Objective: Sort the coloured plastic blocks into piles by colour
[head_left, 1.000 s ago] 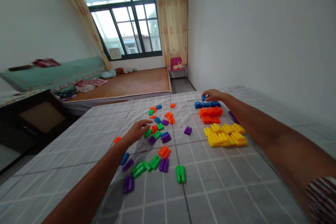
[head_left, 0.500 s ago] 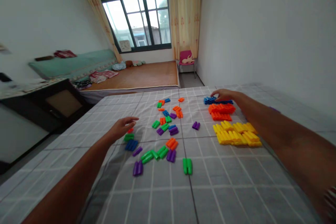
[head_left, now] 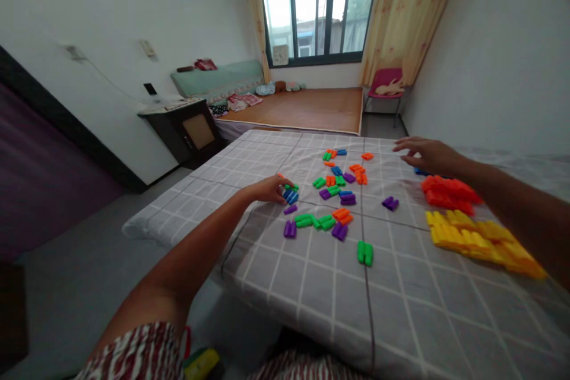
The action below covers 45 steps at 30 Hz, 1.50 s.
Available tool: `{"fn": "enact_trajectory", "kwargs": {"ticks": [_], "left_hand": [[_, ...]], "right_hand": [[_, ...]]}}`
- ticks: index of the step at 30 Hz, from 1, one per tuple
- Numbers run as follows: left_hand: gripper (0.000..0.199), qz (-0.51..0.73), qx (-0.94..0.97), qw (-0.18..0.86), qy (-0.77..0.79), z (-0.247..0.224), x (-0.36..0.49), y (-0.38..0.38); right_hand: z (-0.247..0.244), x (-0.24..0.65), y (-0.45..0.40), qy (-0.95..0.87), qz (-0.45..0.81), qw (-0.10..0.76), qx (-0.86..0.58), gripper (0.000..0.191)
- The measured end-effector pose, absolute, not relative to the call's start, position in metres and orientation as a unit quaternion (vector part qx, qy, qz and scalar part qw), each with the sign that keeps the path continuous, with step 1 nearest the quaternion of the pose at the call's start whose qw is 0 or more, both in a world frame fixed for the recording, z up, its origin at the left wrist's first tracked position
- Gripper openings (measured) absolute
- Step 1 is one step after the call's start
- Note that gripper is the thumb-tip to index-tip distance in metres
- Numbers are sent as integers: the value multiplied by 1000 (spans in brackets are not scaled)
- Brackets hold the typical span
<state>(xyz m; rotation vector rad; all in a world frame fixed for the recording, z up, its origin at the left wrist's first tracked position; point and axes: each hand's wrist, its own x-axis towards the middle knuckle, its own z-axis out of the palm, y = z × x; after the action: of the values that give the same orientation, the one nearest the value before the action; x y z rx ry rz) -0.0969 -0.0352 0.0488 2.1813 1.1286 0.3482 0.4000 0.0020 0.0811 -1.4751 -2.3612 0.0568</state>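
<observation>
My left hand (head_left: 269, 189) is at the left edge of the scattered plastic pieces, its thumb and fingers closed round a blue ribbed plastic piece (head_left: 291, 196). Beside those fingertips lie a green piece (head_left: 293, 187) and a purple piece (head_left: 290, 209). My right hand (head_left: 430, 154) hovers with outstretched fingers and holds nothing. Below it, a blue pile (head_left: 419, 171) is mostly hidden by the hand and forearm. Nearer me are an orange pile (head_left: 449, 193) and a yellow pile (head_left: 481, 240), partly behind my right arm.
Several green, purple, orange and blue pieces (head_left: 330, 192) are spread over the checked cloth (head_left: 312, 291) on the table. A green pair (head_left: 365, 253) lies nearest me. Beyond stand a bed (head_left: 320, 108), a pink chair (head_left: 386, 80) and a dark cabinet (head_left: 196, 133).
My view has turned left and down. My left hand has come down onto the blue piece and closed round it. My right hand has lifted off the blue pile, empty.
</observation>
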Motion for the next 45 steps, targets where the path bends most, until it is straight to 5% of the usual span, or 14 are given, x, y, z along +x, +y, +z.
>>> {"fn": "enact_trajectory", "kwargs": {"ticks": [6,11,14,17,26,31,37,45], "left_hand": [[43,179,839,242,454,33,-39,-18],[24,261,735,401,481,29,6,-6],[27,316,686,487,439,31,29,-4],[33,334,674,520,405,34,45,-6],[54,345,638,589,356,44,88,-11],[55,308,698,537,360,65,82,-15],[52,240,750,474,393,53,36,-12],[49,224,791,383,421,49,-27,-33]], "right_hand": [[80,296,-32,-916,62,185,-350,29],[68,244,-39,-933,77,185,-298,42],[60,236,-35,-914,75,208,-339,57],[55,241,-29,-905,52,238,-349,51],[73,297,-31,-916,70,191,-346,44],[91,415,-7,-820,6,206,-533,42],[74,546,6,-690,-35,21,-723,45],[47,546,15,-712,25,-21,-702,48]]}}
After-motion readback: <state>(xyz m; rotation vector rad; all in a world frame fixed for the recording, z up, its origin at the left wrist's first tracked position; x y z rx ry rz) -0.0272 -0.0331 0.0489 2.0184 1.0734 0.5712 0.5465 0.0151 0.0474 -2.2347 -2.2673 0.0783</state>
